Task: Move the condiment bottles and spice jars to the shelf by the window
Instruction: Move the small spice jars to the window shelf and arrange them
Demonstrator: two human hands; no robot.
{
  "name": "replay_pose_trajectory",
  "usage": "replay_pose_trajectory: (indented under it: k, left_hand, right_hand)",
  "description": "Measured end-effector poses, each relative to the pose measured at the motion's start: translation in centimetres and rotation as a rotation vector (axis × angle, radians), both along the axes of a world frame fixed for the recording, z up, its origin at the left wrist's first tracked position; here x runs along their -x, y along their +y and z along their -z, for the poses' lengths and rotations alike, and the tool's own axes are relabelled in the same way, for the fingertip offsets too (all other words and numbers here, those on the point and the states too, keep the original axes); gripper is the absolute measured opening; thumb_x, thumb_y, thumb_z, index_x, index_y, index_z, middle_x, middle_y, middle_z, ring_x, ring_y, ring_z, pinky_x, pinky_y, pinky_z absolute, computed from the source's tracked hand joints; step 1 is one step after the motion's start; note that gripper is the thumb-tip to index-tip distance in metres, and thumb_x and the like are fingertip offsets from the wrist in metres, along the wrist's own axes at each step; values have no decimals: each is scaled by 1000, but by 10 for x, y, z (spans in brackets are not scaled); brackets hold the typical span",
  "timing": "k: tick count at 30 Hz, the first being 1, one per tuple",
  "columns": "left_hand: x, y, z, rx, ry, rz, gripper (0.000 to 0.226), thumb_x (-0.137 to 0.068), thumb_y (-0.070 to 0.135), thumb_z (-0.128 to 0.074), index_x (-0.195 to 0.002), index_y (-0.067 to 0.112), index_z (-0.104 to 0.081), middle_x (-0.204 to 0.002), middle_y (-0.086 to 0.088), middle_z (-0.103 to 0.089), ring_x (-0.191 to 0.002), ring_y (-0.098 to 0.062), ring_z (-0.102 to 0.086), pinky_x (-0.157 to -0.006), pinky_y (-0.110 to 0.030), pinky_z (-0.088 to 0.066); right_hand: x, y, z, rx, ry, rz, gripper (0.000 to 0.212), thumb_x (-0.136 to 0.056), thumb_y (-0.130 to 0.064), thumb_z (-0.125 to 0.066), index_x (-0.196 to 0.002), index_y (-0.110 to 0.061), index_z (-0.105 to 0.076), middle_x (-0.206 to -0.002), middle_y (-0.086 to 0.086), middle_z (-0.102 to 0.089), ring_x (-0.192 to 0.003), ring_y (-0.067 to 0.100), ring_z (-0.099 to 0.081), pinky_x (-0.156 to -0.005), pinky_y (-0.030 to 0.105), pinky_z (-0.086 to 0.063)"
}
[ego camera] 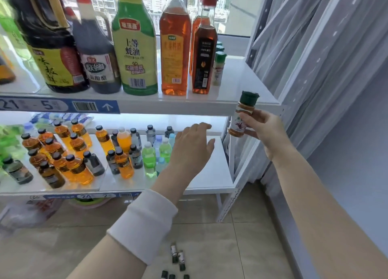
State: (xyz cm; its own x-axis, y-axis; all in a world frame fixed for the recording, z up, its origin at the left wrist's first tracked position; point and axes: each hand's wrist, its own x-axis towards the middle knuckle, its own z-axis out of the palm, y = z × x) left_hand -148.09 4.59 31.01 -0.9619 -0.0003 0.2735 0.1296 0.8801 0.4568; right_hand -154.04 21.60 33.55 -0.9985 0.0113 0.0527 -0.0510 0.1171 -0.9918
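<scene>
— White shelving stands against a bright window, with sheer grey curtain hanging at the right. What sits on the upper shelf?

— Along its near edge, five tall bottles in a row. From the left: two dark ones, the first with a yellow label, the second with a moulded handle; then a green oyster sauce bottle, smooth and round-shouldered; then a square clear bottle of amber liquid; then a slimmer amber bottle with a red cap and black label. Another red-capped bottle stands just behind that last one.

— Any spice jars up there?

— Yes, a file of small green-lidded jars runs back toward the window at the right of the bottles. I see about four lids, but the far ones overlap, so I can't count them surely.

— And the hands?

— The right hand grips a spice jar upright, just beside the right front corner of the upper shelf, not on it. It is clear plastic, cylindrical, full of orange-red powder, with a dark green ribbed lid. The left hand is empty, fingers loosely spread, in front of the lower shelf. A white knitted cuff covers that wrist.

— The lower shelf?

— Many small drink bottles, orange, grey, green and pale blue, too crowded to count.

— The floor?

— Beige tile, with five or so small dark-capped jars lying near.
</scene>
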Motion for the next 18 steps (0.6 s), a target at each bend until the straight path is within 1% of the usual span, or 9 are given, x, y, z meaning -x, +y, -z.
replay_pose_trajectory:
  k: [3, 7, 10, 14, 18]
  left_hand:
    - [32, -4, -3, 2, 21, -18, 40, -94, 28, -47, -132, 16, -43, -133, -3, -52, -124, -23, -44, -103, -34, -28]
    - [66, -1, -8, 28, 30, -52, 39, -95, 29, -46, -132, 16, -44, -131, -3, -53, -121, -22, -46, -101, -32, -31]
    - [87, 2, -9, 4, 35, -76, 40, -94, 28, -47, -132, 16, -44, -131, -3, -53, -121, -22, -46, -101, -32, -31]
    - [108, 6, -9, -26, 55, -95, 39, -93, 24, -50, -130, 13, -47, -129, -5, -54, -117, -23, -48, -99, -33, -35]
    - [118, 11, -8, -50, 85, -113, 38, -92, 22, -52, -128, 13, -49, -125, -4, -56, -117, -21, -48, -97, -29, -32]
  right_hand:
    - [44, -4, -8, -11, 36, -28, 27, -82, -16, -69, -108, -13, -60, -103, -1, -69, -97, 18, -66, -92, 38, -52]
    - [99, -9, -12, -62, 84, -63, 34, -81, -17, -70, -114, -10, -61, -108, 2, -67, -101, 19, -65, -92, 37, -52]
    - [133, -13, -8, -93, 102, -96, 28, -80, -17, -72, -106, -17, -61, -103, -3, -67, -101, 17, -65, -94, 39, -51]
    - [164, -19, 0, -126, 127, -120, 36, -79, -17, -73, -112, -12, -63, -107, 0, -67, -99, 13, -65, -94, 39, -51]
    - [178, -24, 2, -134, 157, -136, 39, -79, -18, -73, -115, -11, -62, -108, 0, -67, -100, 14, -65, -92, 37, -53]
